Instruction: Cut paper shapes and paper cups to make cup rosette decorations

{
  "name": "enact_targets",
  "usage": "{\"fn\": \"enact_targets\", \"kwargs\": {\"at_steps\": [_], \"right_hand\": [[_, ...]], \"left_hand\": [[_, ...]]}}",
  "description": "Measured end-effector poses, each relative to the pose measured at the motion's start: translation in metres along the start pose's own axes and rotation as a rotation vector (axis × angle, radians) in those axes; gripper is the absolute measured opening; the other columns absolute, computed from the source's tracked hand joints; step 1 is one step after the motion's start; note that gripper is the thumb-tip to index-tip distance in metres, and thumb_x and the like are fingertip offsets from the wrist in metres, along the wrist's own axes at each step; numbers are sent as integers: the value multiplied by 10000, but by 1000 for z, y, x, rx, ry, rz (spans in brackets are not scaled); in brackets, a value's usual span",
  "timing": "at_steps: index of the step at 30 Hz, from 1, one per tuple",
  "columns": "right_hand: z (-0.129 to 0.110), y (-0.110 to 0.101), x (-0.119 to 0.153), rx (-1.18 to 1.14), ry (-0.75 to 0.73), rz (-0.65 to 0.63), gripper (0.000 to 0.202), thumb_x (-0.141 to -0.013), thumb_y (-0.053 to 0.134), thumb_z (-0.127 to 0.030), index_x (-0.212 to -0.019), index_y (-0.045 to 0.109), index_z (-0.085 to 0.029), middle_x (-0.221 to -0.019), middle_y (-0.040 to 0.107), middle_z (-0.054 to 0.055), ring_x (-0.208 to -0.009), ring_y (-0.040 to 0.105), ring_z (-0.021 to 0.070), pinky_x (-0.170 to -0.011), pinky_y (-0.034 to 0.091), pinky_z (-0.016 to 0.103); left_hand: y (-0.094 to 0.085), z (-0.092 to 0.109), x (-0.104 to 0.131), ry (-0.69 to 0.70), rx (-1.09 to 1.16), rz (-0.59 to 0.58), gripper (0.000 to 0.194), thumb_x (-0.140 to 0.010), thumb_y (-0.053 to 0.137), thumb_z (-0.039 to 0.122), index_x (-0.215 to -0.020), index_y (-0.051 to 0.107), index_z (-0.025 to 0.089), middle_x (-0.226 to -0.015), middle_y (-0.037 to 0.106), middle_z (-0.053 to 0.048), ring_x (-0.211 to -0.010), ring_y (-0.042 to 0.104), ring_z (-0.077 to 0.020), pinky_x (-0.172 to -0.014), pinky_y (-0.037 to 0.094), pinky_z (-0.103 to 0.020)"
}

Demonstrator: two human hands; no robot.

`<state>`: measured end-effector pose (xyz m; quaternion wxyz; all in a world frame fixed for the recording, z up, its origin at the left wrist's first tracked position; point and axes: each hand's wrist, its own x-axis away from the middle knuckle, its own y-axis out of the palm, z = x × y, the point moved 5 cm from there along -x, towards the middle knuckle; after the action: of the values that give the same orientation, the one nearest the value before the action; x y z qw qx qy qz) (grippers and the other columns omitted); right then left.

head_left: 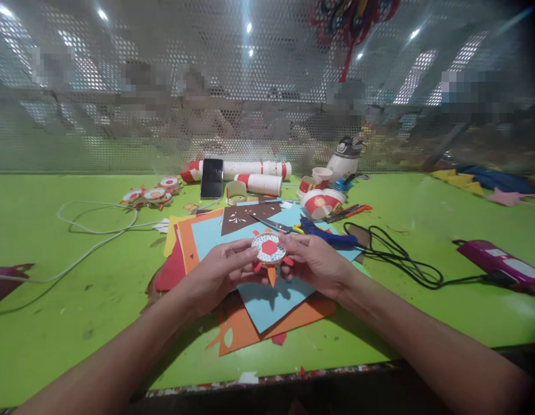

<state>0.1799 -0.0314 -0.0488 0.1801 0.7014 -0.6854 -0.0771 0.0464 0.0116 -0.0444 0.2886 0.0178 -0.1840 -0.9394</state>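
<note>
Between both hands, above the sheets, is a small round paper craft (268, 248). Its white top has blue dots and a red hexagon, and red and orange paper points stick out around its edge. My left hand (226, 266) grips its left side, thumb on top. On the right side my right hand (315, 262) pinches the rim. Below lie blue paper (271, 311) and orange paper (237, 334). A blue glue gun (330, 235) and open scissors (274, 223) lie just beyond the hands, near a brown cut sheet (245, 217).
Several similar round crafts (155, 195) sit at the back left. A phone (211, 178) leans against white paper-cup rolls (241, 170). Cut cups (323, 203) and a jug (343, 161) stand behind. The glue gun's black cord runs right to a magenta power strip (501, 262); a white cable (94, 230) loops left.
</note>
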Motion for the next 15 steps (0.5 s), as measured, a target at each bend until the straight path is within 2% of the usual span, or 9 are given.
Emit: {"fn": "enact_targets", "kwargs": {"at_steps": [6, 11, 15], "right_hand": [[5, -1, 0, 22, -27, 0, 304, -733, 706, -420, -755, 640, -124, -579, 543, -29, -489, 522, 76, -465, 410, 212], [4, 2, 4, 65, -42, -49, 254, -730, 721, -369, -809, 666, -134, -737, 628, 18, -600, 560, 87, -580, 447, 237], [-3, 6, 6, 158, -123, -49, 211, -682, 760, -320, -720, 654, -141, -686, 621, 7, -594, 558, 97, -574, 433, 247]], "left_hand": [[1, -3, -1, -46, 0, -16, 313, -837, 593, 267, -1125, 624, 150, -993, 673, -105, -789, 620, -144, -715, 514, -265], [-5, -1, -2, -13, 13, 35, 261, -834, 599, 237, -1057, 654, 114, -968, 668, -113, -780, 614, -136, -704, 528, -253], [-4, 2, 1, 24, 30, 21, 248, -823, 613, 237, -1033, 663, 113, -953, 668, -109, -755, 611, -123, -696, 527, -238]]}}
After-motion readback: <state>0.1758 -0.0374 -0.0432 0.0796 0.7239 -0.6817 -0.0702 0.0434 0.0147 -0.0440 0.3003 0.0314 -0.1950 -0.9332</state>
